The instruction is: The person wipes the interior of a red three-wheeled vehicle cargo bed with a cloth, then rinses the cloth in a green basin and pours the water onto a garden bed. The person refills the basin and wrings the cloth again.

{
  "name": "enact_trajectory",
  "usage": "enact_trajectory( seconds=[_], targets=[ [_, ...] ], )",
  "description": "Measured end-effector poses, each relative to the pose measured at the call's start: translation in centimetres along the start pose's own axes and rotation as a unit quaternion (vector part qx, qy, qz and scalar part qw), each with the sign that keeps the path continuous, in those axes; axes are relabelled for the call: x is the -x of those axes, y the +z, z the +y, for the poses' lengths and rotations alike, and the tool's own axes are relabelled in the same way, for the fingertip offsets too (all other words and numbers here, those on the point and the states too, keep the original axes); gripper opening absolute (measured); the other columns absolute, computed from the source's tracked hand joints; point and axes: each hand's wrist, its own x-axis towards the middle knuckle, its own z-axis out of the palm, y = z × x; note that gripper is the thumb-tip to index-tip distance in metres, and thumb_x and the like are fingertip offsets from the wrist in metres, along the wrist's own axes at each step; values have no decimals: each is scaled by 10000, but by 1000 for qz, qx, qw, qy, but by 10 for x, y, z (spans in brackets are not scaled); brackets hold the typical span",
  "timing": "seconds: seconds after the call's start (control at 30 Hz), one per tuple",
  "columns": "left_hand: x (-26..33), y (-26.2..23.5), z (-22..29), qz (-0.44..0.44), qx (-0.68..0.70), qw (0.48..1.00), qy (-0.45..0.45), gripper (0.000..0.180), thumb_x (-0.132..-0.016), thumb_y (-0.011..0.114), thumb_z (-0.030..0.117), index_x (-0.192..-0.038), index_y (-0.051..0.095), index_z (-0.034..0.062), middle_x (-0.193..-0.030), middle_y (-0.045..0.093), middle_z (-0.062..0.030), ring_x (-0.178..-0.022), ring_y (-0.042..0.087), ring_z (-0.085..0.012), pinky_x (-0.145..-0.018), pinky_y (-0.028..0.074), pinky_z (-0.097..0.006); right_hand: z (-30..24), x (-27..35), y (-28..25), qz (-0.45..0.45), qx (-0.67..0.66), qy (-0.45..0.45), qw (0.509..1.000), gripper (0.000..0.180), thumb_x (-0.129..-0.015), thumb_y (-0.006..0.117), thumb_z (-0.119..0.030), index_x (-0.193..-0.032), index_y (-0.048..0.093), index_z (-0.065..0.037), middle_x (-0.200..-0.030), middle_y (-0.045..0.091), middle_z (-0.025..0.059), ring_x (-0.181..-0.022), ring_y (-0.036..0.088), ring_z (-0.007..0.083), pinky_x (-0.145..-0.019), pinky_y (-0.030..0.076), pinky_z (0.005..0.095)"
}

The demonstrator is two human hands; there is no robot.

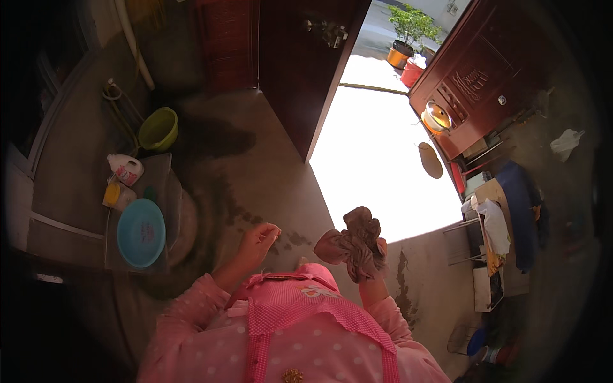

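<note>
Cloth (356,246), brownish, bunched: gripped in right hand (373,252), raised above wet floor (255,159) near doorway. Left hand (258,241) empty, fingers loosely curled, possibly pinching. Blue basin (141,232) far left.

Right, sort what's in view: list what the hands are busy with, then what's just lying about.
In hand:
- crumpled brown cloth, gripped in the right hand
- left hand, loosely curled, holding nothing visible

Lying about:
- blue basin
- green basin
- white detergent bottle
- potted plant outside the doorway
</note>
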Motion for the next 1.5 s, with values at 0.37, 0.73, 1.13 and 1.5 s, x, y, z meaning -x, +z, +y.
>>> enact_trajectory(
  seconds=[0.37,0.73,1.13,1.5],
  targets=[
    [-160,8,-15,111,74,990,43,207,-923,500,218,-974,578,33,-875,561,-9,-807,495,-97,-740,432,-263,-23,-232,5,-8,219,103,970,349,-899,486,-323,-1152,468,-84,-950,511,19,-796,504,131,-668,426,271],
    [-310,44,26,142,90,982,-89,241,-922,466,239,-949,577,27,-878,550,-31,-799,495,-115,-755,425,-262,-87,-372,-111,-47,130,-55,989,297,-902,476,-249,-1100,507,-30,-1071,572,119,-929,573,215,-778,496,332],
    [-606,294,84,-93,75,988,-98,477,-919,490,336,-1308,390,79,-1270,463,-105,-1119,474,-203,-918,388,-318,-339,-518,-185,-47,109,12,993,540,-870,408,-360,-1238,445,34,-1166,528,188,-1019,535,281,-829,467,384],
    [-846,388,113,-73,282,945,-147,292,-901,549,217,-1107,484,21,-897,602,-73,-792,612,-147,-680,517,-261,-452,-749,-253,-52,202,39,977,493,-873,372,-357,-1132,514,38,-1097,566,186,-986,557,275,-831,466,391]
  ],
)
